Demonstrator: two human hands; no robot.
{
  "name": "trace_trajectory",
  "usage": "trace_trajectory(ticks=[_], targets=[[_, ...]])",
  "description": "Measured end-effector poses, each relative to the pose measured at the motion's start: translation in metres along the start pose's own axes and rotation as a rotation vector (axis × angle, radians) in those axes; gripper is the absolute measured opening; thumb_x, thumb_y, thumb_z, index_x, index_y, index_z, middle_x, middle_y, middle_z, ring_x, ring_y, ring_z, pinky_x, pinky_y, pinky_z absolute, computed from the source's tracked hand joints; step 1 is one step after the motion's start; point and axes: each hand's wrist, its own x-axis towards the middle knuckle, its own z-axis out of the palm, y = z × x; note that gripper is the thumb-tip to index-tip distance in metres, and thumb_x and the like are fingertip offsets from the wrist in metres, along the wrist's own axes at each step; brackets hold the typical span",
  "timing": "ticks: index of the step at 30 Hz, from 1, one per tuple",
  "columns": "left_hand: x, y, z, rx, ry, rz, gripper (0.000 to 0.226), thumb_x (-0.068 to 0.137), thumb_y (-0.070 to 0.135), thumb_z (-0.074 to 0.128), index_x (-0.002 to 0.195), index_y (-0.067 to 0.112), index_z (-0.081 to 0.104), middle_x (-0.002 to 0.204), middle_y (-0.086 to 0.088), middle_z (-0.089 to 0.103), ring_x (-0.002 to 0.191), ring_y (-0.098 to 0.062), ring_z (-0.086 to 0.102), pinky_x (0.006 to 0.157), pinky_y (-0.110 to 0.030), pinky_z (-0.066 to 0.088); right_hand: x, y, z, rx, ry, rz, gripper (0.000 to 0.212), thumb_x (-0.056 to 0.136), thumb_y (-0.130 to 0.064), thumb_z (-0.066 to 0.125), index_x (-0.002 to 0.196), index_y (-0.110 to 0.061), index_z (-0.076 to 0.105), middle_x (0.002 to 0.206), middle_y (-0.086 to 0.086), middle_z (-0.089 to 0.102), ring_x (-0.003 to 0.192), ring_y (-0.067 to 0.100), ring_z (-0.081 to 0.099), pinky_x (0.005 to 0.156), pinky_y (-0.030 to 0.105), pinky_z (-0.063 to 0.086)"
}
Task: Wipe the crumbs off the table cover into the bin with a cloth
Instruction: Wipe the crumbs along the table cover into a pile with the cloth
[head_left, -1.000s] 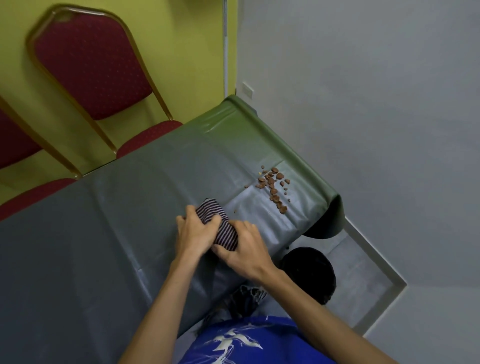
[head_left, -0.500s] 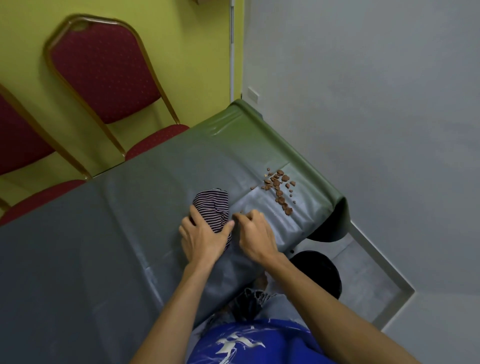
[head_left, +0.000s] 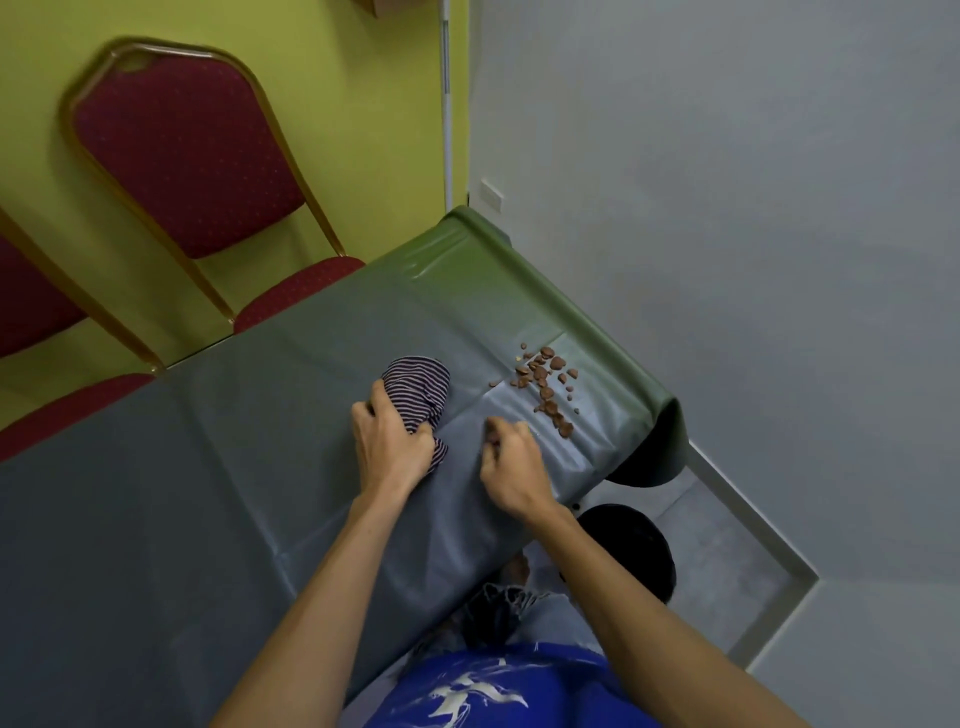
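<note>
**Cloth gripped in left, crumbs lying at right end**

Grips the striped cloth (head_left: 418, 389) with the left hand (head_left: 395, 447) at centre frame. Fingers curled round the near end of the bundle, thumb on its right side, cloth bunched and pressed onto the table cover (head_left: 208, 493).

Rests the right hand (head_left: 511, 467) on the cover just right of the cloth, apart from it. Closed, fingers curled under, knuckles up, fingertips down on the cover, nothing visible in the grip.

Crumbs (head_left: 545, 384) right of centre: brown, in a loose scatter near the worktop's right end, up and right of the right hand, touching neither hand nor cloth.

Bin (head_left: 628, 545) at lower right: black, round, on the floor below the worktop's near edge, partly hidden behind the right forearm.

Cover grey-green, glossy, creased, draped over the worktop's right end.

Yellow-green wall at upper left, grey wall across the right. Two red padded chairs with gold frames along the worktop's far side, one at upper left (head_left: 182, 156), one cut off at the left edge (head_left: 31, 312). Blue shirt (head_left: 493, 691) at bottom centre.
</note>
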Motion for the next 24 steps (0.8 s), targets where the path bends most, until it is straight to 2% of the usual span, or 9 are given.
trace_trajectory(ticks=[2, 4, 7, 10, 14, 16, 18, 21, 24], targets=[[0.005, 0.000, 0.001, -0.023, -0.022, 0.024, 0.081, 0.081, 0.016, 0.071, 0.150, 0.010, 0.028, 0.132, -0.020, 0.040, 0.125, -0.039, 0.045, 0.106, -0.040, 0.036, 0.006, 0.003, -0.009, 0.037, 0.051, 0.085, 0.023, 0.095, -0.013, 0.044, 0.116, -0.010, 0.054, 0.114, 0.010, 0.052, 0.098, 0.029, 0.052, 0.085, 0.040, 0.045], [0.008, -0.003, 0.006, -0.015, -0.070, 0.052, 0.084, 0.083, 0.018, 0.070, 0.152, 0.011, 0.024, 0.136, -0.020, 0.039, 0.128, -0.039, 0.043, 0.108, -0.042, 0.035, 0.009, 0.006, -0.015, 0.036, 0.074, 0.128, 0.033, 0.096, -0.014, 0.045, 0.128, -0.011, 0.053, 0.122, 0.009, 0.053, 0.107, 0.027, 0.054, 0.093, 0.038, 0.045], [0.011, -0.009, 0.011, 0.080, -0.110, 0.078, 0.091, 0.083, 0.027, 0.071, 0.155, 0.015, 0.016, 0.140, -0.021, 0.038, 0.131, -0.040, 0.039, 0.108, -0.046, 0.035, 0.005, 0.004, -0.013, 0.083, 0.048, 0.100, 0.036, 0.096, -0.015, 0.050, 0.131, -0.013, 0.055, 0.128, 0.009, 0.058, 0.114, 0.022, 0.059, 0.100, 0.037, 0.048], [0.008, -0.012, 0.008, 0.123, -0.125, 0.060, 0.096, 0.083, 0.035, 0.072, 0.156, 0.014, 0.012, 0.147, -0.020, 0.033, 0.135, -0.040, 0.033, 0.110, -0.047, 0.030, -0.003, 0.002, -0.007, 0.118, 0.038, 0.085, 0.036, 0.095, -0.015, 0.053, 0.131, -0.013, 0.056, 0.127, 0.009, 0.061, 0.113, 0.022, 0.062, 0.098, 0.034, 0.050], [-0.018, -0.012, 0.001, 0.090, 0.028, 0.065, 0.093, 0.080, 0.031, 0.075, 0.154, 0.009, 0.021, 0.150, -0.020, 0.032, 0.134, -0.041, 0.032, 0.111, -0.047, 0.027, -0.011, 0.002, -0.003, 0.141, 0.056, 0.062, 0.035, 0.096, -0.017, 0.055, 0.131, -0.015, 0.057, 0.126, 0.008, 0.059, 0.112, 0.020, 0.062, 0.097, 0.031, 0.049], [-0.040, -0.011, 0.002, 0.017, 0.144, 0.164, 0.087, 0.077, 0.020, 0.076, 0.150, 0.006, 0.030, 0.146, -0.020, 0.037, 0.131, -0.040, 0.035, 0.111, -0.046, 0.027, -0.018, 0.003, -0.003, 0.156, 0.059, 0.053, 0.034, 0.097, -0.016, 0.055, 0.130, -0.017, 0.057, 0.123, 0.007, 0.059, 0.111, 0.020, 0.062, 0.097, 0.032, 0.050], [-0.061, -0.008, 0.008, -0.064, 0.192, 0.270, 0.081, 0.075, 0.011, 0.073, 0.147, 0.005, 0.036, 0.145, -0.017, 0.039, 0.132, -0.036, 0.035, 0.112, -0.042, 0.028, -0.028, 0.005, -0.004, 0.177, 0.068, 0.054, 0.034, 0.096, -0.017, 0.055, 0.130, -0.019, 0.059, 0.119, 0.005, 0.060, 0.108, 0.019, 0.063, 0.097, 0.034, 0.051], [-0.089, -0.004, 0.024, -0.175, 0.058, 0.314, 0.077, 0.080, 0.006, 0.067, 0.149, 0.011, 0.034, 0.150, -0.010, 0.034, 0.139, -0.024, 0.029, 0.115, -0.033, 0.026, -0.049, 0.015, -0.007, 0.255, 0.088, 0.089, 0.032, 0.097, -0.017, 0.054, 0.128, -0.022, 0.060, 0.111, 0.001, 0.064, 0.101, 0.015, 0.063, 0.092, 0.034, 0.053], [-0.109, -0.005, 0.045, -0.196, -0.089, 0.358, 0.071, 0.084, 0.006, 0.063, 0.148, 0.015, 0.036, 0.148, -0.007, 0.037, 0.138, -0.022, 0.033, 0.115, -0.034, 0.029, -0.074, 0.032, -0.014, 0.333, 0.132, 0.159, 0.027, 0.099, -0.017, 0.053, 0.124, -0.024, 0.062, 0.105, -0.004, 0.067, 0.094, 0.008, 0.064, 0.082, 0.022, 0.050]])
